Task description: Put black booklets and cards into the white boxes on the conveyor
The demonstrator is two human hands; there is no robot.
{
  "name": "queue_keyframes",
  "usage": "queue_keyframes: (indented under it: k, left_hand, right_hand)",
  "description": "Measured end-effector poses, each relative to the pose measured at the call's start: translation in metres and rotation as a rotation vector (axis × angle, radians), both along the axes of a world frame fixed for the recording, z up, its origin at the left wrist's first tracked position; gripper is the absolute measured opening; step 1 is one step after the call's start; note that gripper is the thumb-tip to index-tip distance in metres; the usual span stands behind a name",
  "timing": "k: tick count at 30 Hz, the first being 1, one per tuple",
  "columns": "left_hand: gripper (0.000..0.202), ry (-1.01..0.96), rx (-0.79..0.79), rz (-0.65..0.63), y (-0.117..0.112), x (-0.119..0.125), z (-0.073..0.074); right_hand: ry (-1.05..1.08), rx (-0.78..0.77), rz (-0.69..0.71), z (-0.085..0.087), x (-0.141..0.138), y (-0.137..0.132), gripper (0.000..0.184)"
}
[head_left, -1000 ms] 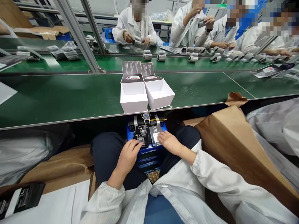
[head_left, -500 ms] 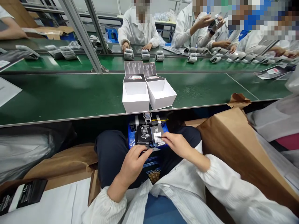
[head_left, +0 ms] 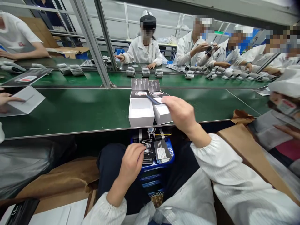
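Observation:
My right hand point(head_left: 181, 114) is raised over the right one of two open white boxes point(head_left: 161, 114), pinching a thin dark card point(head_left: 153, 100) with a white part at its fingers. The card slants above that box's opening. The left box point(head_left: 142, 117) stands open beside it, lid up. Lower down, my left hand point(head_left: 132, 159) has its fingers closed together at the left edge of a stack of black cards point(head_left: 148, 148); anything between the fingertips is hidden. Beside that stack lie grey cards with a white label point(head_left: 161, 151), in a blue basket point(head_left: 172, 157) between the knees.
The green bench point(head_left: 93, 109) runs across in front. Behind it, rolled grey items point(head_left: 145, 72) stand in a row before several co-workers. A metal post point(head_left: 93, 47) rises at the left. Cardboard boxes point(head_left: 243, 147) flank both sides. A co-worker's hand point(head_left: 9, 101) touches a white box at far left.
My right hand has risen from the basket to the right box with a card. My left hand stays by the black cards. The view has tilted up.

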State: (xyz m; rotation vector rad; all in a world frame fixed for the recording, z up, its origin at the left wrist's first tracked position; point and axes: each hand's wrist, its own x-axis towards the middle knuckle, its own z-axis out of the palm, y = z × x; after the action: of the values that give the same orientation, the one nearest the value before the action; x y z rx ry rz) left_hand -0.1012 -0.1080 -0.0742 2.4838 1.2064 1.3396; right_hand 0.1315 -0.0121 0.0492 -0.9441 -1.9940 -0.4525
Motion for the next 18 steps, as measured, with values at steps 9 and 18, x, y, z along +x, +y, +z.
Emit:
queue_keyframes:
  k: [9,18]
  left_hand:
    - [0.059,0.652,-0.443,0.018,-0.012,0.008,-0.084]
    - [0.049,0.503,-0.241,-0.070,-0.021,-0.011,-0.081]
  right_hand:
    - [-0.269,-0.309,0.139,-0.051,-0.025,-0.017,0.023]
    - [-0.734,-0.825,-0.016,-0.185,0.016,-0.103,0.018]
